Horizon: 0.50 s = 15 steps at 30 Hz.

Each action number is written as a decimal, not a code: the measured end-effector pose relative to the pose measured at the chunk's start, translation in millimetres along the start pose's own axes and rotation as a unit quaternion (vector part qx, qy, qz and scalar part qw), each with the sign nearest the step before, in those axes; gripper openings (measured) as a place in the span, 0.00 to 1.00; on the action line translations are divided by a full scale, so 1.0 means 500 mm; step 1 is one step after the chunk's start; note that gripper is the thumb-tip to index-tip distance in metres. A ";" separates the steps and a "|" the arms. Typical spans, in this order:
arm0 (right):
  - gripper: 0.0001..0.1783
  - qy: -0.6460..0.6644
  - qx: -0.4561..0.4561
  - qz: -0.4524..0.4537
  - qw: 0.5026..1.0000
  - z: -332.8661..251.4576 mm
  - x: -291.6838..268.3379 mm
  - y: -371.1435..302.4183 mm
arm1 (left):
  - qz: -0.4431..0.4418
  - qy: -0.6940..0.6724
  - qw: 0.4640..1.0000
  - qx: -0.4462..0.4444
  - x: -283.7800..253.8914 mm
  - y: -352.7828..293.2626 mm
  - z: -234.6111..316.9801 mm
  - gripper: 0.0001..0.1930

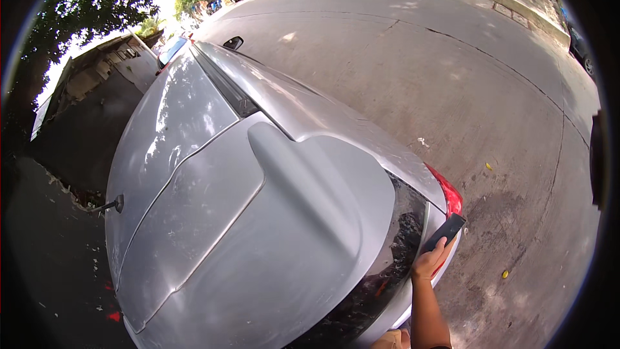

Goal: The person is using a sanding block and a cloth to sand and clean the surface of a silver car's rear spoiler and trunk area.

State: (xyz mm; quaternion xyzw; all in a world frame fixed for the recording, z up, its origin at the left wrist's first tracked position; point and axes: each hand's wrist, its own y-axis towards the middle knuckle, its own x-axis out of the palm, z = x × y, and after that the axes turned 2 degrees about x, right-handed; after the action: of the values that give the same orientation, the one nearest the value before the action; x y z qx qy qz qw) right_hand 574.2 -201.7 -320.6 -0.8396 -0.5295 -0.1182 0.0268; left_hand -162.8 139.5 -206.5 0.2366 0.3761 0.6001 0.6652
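Note:
My right hand reaches in from the lower edge and is closed on a dark, flat rectangular block. The block lies at the rear corner of a silver car, over the lower part of its red tail light. Whether it presses on the light or the body beside it, I cannot tell. Left of the hand is the dark rear window, under the dull grey roof spoiler. My left hand is not in view.
The silver roof stretches away to the upper left, with a short antenna at its left side. Concrete road runs along the right. A dark vehicle stands at the far right. A ruined wall rises on the left.

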 end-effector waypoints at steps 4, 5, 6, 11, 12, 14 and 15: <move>0.31 -0.054 -0.007 -0.008 0.998 0.003 -0.016 0.003 | -0.014 0.000 1.000 0.021 -0.055 0.069 0.037 0.33; 0.30 -0.033 0.026 -0.001 0.999 0.012 -0.022 0.001 | -0.017 -0.002 1.000 0.022 -0.063 0.080 0.046 0.32; 0.30 -0.035 0.036 -0.006 0.999 0.008 -0.020 -0.005 | -0.019 -0.005 1.000 0.021 -0.072 0.090 0.054 0.32; 0.30 0.048 0.057 -0.012 0.997 -0.022 -0.007 -0.013 | -0.024 -0.035 0.999 0.000 -0.081 0.096 0.105 0.31; 0.30 0.041 0.051 -0.017 0.998 -0.022 -0.005 -0.013 | -0.026 -0.043 0.999 -0.004 -0.079 0.096 0.117 0.31; 0.30 0.018 0.049 -0.004 0.999 -0.020 -0.013 -0.015 | -0.034 -0.052 0.998 -0.007 -0.090 0.105 0.132 0.30; 0.31 0.020 0.043 -0.017 0.999 -0.010 -0.024 -0.013 | -0.038 -0.056 0.998 -0.008 -0.096 0.108 0.140 0.30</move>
State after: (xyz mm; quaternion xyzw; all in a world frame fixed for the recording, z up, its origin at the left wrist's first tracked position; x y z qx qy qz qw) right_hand 562.8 -210.6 -319.0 -0.8260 -0.5477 -0.1124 0.0708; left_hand -141.4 111.4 -112.3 0.2501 0.3420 0.5630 0.7096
